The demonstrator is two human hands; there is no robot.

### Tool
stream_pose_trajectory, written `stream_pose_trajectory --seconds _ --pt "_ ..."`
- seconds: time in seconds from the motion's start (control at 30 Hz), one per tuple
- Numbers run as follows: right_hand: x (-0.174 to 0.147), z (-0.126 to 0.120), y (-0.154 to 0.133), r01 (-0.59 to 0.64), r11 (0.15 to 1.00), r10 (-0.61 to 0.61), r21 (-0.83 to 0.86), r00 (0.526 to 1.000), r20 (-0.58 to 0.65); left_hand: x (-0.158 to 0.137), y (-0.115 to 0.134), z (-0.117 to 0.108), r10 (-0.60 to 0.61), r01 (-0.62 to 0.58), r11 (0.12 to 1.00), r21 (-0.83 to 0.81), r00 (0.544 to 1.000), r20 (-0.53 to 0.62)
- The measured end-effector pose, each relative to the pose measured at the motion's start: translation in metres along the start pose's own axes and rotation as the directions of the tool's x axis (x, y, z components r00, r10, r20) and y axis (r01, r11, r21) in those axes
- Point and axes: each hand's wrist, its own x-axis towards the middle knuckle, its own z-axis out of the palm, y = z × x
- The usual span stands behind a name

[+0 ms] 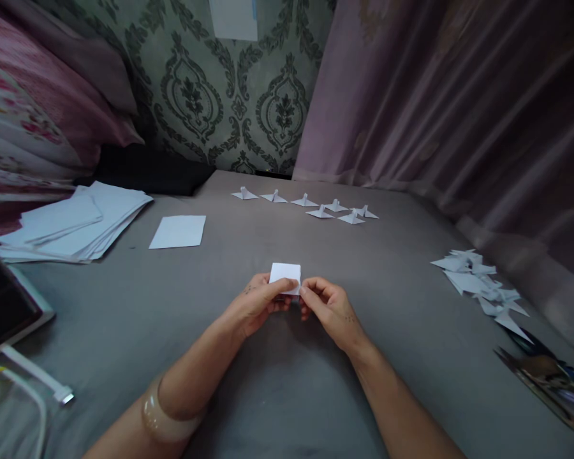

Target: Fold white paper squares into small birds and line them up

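**A:** Head view, the only one. What are your hands doing at the centre of the frame?

**B:** Your left hand [258,305] and right hand [328,307] meet just below centre, and both hold a small folded white paper [286,275]. Your left fingers [282,288] pinch its lower left edge, thumb on top; your right fingers [310,294] pinch its lower right corner. The paper stands up from your fingertips, lifted off the grey bed surface [268,382], which probably lets you press a crease from both sides.

**A:** And the bangle?

**B:** A clear bangle [165,417] sits on your left forearm, lower left of the frame, well apart from the paper.

**A:** What lies around you?

**B:** At the left edge, a loose stack of white sheets [76,223]; just right of it, a single flat sheet [178,231] lies on its own, near enough to be reached. Above centre, a row of small folded paper figures [306,203] runs across the bed, each standing apart from the next. At the right edge, more folded pieces lie heaped in a pile [483,284], touching and overlapping.

**A:** Anything else?

**B:** Lower left, a dark flat device [4,306] with a white cable [33,376] beside it. Lower right, something glossy and dark [545,373]; you cannot tell what it is. A curtain [459,95] hangs in the upper right, patterned wallpaper [229,83] at the top.
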Motion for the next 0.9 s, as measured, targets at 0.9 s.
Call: stream_pose_trajectory --seconds 0.9 --pt "0.0017 -0.0048 -0.0022 0.003 0.994 0.005 0.107 0.997 -0.078 0.0011 -0.0024 0.0007 0.018 -0.019 0.999 0.034 0.999 0.041"
